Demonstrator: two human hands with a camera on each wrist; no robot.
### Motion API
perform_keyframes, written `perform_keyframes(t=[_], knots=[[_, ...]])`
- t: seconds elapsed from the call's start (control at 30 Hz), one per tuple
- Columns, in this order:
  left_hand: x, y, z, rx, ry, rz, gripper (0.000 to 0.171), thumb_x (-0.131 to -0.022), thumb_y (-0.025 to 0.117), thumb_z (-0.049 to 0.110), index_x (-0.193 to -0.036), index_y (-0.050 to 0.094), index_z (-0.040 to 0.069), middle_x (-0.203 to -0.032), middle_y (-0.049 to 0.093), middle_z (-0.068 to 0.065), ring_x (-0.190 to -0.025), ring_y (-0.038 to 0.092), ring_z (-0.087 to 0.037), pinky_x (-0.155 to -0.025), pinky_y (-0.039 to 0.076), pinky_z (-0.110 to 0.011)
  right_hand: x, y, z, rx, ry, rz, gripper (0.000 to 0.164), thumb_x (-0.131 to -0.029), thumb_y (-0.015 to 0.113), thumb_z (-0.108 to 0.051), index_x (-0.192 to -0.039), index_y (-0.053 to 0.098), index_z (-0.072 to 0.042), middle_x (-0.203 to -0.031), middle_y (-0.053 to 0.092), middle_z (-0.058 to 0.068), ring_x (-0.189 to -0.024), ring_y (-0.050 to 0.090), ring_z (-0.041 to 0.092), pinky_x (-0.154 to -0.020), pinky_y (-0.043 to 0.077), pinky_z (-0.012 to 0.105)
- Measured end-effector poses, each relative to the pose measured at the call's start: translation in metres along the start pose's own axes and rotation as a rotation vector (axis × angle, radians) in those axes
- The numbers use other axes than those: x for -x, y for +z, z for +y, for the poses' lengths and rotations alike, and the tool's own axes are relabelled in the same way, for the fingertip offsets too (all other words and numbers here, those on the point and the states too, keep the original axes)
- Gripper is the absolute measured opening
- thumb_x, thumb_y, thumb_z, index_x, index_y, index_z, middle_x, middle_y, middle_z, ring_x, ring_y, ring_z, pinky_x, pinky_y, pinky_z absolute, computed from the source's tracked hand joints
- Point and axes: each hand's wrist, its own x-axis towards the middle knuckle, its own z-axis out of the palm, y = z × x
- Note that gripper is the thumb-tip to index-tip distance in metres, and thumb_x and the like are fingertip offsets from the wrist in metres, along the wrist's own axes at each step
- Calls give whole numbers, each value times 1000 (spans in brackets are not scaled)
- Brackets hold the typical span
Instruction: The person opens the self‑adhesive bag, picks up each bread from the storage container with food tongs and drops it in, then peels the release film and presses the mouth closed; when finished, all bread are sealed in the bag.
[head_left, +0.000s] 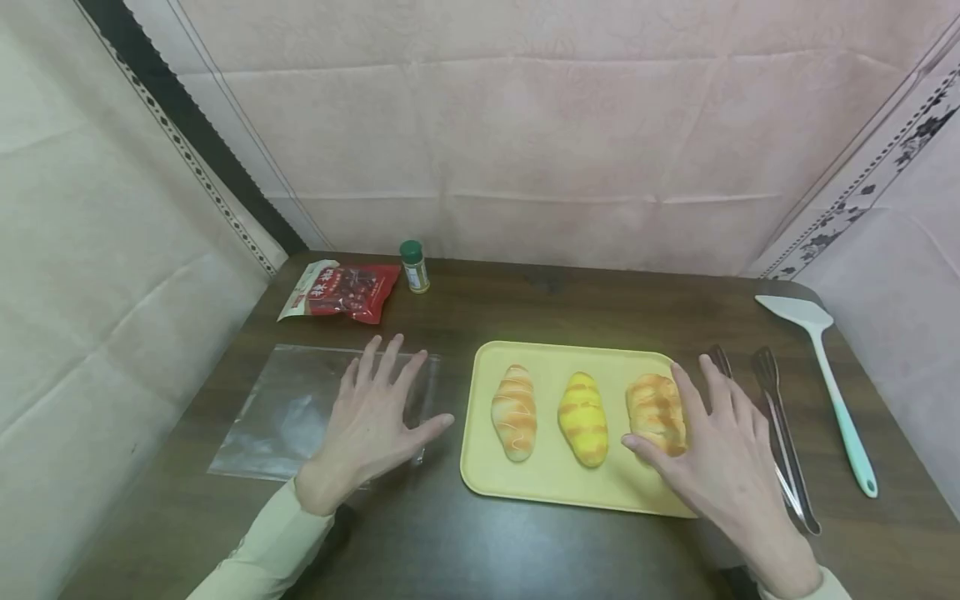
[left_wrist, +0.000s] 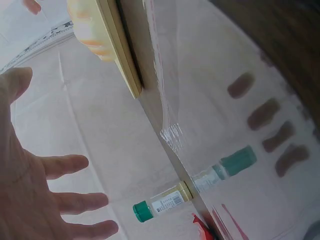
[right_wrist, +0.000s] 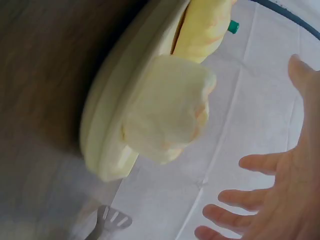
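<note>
My left hand [head_left: 375, 421] hovers with spread fingers over the right part of a clear plastic bag [head_left: 262, 425] lying flat on the table. My right hand [head_left: 723, 454], fingers spread and holding nothing, is above the right end of a yellow tray [head_left: 543, 487]. Three breads lie on the tray: a pale striped roll [head_left: 514, 412], a bright yellow roll [head_left: 583, 419] and a squarish golden bread [head_left: 654, 408]. The golden bread is nearest the right hand, which hides the tray's right edge; in the right wrist view a gap separates that bread [right_wrist: 167, 107] from the fingers.
Metal tongs [head_left: 783, 442] lie right of the tray, partly behind the right hand. Farther right is a pale green spatula [head_left: 836, 392]. A red food packet [head_left: 341, 290] and a green-capped bottle [head_left: 415, 267] stand at the back left. Cloth walls [head_left: 525, 150] border the dark table.
</note>
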Motion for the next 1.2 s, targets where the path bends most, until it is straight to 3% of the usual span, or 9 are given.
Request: perform_keyframes(t=[0.23,0.43,0.6,0.7,0.8,0.9,1.1,1.17,1.2], knots=[[3,-3,0,3,-29,6,86,-91,71,71,-155,56,16,-158,57,-20,-151,48,-48,-122,37,-75,1,2,-25,-114,-84,59,105,-68,100,-47,-153,55,-4,-150,55,27,-130,52,55,-102,39,68],[4,-8,0,2,-76,5,76,-92,73,68,-143,67,11,-141,70,-19,-136,61,-44,-114,49,-68,-4,0,-56,-181,-173,32,95,-69,102,-41,-147,63,-4,-135,66,18,-120,64,42,-96,52,61],[5,-11,-4,-11,-106,16,68,-93,72,67,-126,74,7,-126,76,-19,-122,70,-40,-93,61,-57,-6,6,-84,-243,-232,-56,82,-75,100,-37,-143,65,-6,-127,71,10,-116,70,30,-94,60,51],[6,-13,-7,-16,-122,10,65,-94,71,68,-118,75,8,-115,79,-16,-108,74,-37,-75,62,-50,-7,13,-100,-297,-250,-111,80,-77,99,-36,-143,66,-7,-122,72,5,-109,72,23,-89,61,43],[6,-15,-10,-11,-138,-13,61,-95,70,67,-111,74,9,-96,79,-11,-84,73,-29,-61,53,-41,-9,20,-116,-357,-288,-151,74,-79,98,-34,-140,67,-9,-117,71,1,-101,73,19,-83,61,35],[6,-16,-12,0,-157,-40,58,-95,70,66,-103,72,9,-77,72,-5,-65,63,-22,-54,44,-34,-12,26,-133,-410,-350,-190,67,-82,97,-32,-138,69,-9,-112,71,2,-93,72,18,-81,60,31],[5,-17,-15,9,-203,-125,56,-96,70,64,-95,69,9,-66,60,-3,-59,56,-20,-53,40,-33,-18,42,-166,-430,-408,-292,59,-87,93,-32,-134,71,-3,-107,70,6,-88,71,17,-77,59,27],[4,-17,-15,9,-211,-150,54,-96,71,63,-93,69,9,-66,59,-3,-59,55,-20,-52,40,-33,-21,50,-176,-413,-440,-296,59,-87,93,-32,-132,72,-1,-106,71,7,-86,71,17,-76,60,29],[4,-16,-16,11,-214,-164,52,-97,71,62,-92,68,10,-66,59,-3,-58,55,-20,-52,39,-33,-22,64,-176,-399,-472,-283,60,-89,91,-35,-133,71,-1,-104,71,6,-85,70,16,-76,59,29]])
